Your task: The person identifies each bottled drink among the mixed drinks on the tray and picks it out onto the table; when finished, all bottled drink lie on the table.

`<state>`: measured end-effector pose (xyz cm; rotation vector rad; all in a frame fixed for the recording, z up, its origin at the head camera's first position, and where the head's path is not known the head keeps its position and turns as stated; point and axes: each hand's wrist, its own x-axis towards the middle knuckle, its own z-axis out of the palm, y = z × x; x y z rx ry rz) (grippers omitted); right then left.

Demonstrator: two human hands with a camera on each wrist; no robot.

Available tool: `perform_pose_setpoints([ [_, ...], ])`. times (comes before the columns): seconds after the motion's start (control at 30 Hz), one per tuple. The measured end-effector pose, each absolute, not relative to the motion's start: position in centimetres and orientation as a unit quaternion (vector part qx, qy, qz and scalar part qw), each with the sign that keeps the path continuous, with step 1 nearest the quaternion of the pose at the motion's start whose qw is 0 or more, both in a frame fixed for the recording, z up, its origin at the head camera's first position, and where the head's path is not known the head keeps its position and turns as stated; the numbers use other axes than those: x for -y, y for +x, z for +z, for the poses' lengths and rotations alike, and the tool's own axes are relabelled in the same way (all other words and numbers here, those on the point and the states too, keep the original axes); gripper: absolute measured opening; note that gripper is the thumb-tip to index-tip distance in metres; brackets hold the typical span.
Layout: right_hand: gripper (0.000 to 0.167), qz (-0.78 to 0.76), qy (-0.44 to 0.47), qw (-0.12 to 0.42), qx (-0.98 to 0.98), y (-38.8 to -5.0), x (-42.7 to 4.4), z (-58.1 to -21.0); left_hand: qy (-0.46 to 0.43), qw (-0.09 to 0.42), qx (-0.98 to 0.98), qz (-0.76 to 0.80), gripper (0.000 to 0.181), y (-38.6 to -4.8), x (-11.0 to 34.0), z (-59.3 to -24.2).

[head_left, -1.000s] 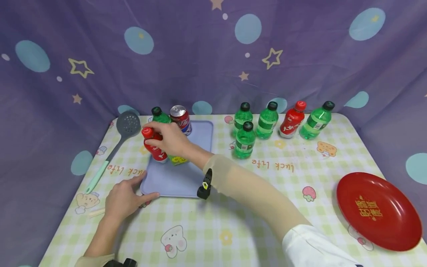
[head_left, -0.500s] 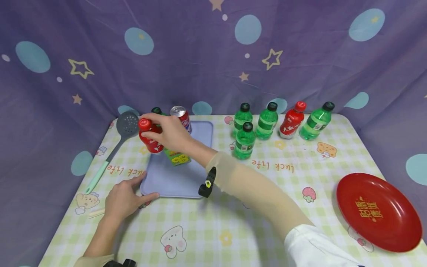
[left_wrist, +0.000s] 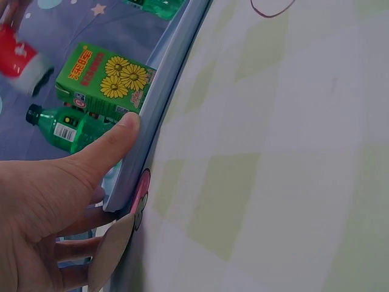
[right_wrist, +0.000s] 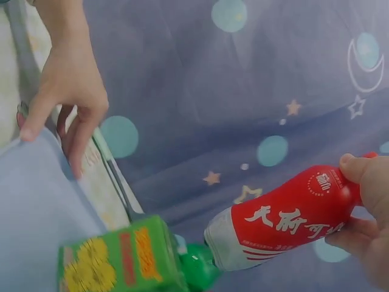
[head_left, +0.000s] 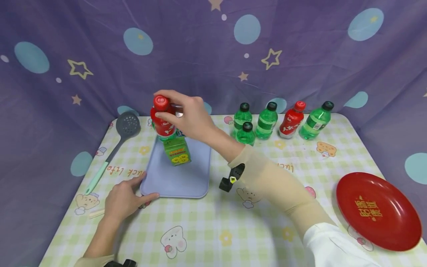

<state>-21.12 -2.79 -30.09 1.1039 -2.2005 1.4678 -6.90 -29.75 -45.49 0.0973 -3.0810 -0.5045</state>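
My right hand pinches a red cola bottle near its red cap and holds it raised over the far left of the blue tray. In the right wrist view, the bottle's pale bottom shows beside a green bottle. A green drink carton with yellow flowers stands on the tray. Behind it, that black-capped green bottle is mostly hidden in the head view, and a soda can is almost covered by my right hand. My left hand holds the tray's near left corner, thumb on one edge, fingers along the other.
Several green bottles and another red bottle stand at the back right. A red plate lies at the right. Left of the tray lies a grey skimmer with a mint handle. A purple curtain hangs behind the table.
The red cola bottle has been lifted from the tray's left side, then carried up, back and somewhat right by my right hand. My left hand has stayed at the tray corner.
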Motion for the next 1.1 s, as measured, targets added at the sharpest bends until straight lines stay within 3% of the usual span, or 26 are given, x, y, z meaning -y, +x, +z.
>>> perform_pose_setpoints([
  [0.57,0.046,0.497,0.298,0.256,0.774,-21.0,-9.1,-27.4,0.03,0.014,0.986,-0.161,0.102,-6.5,29.9,-45.4],
  [1.1,0.043,0.481,0.24,0.317,0.781,-20.9,-15.1,-27.0,0.032,0.01,0.986,-0.161,0.103,-6.8,29.8,-45.4],
])
